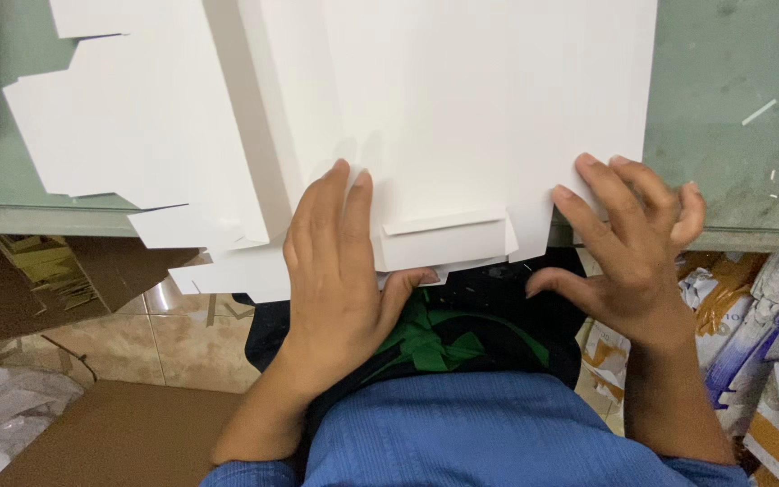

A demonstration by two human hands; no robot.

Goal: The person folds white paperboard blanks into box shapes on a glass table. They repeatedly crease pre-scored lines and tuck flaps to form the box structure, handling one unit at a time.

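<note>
Two hands flat, unclenched: left hand [335, 271], right hand [628, 243] pressing one white card sheet [462, 108] on glass table [732, 99]

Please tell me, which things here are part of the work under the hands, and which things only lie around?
In the work:
- left hand, flat on the white card sheet
- right hand, fingers on its edge
- small folded flap

Lying about:
- white cut sheets
- brown cardboard
- paper scrap
- packages
</note>
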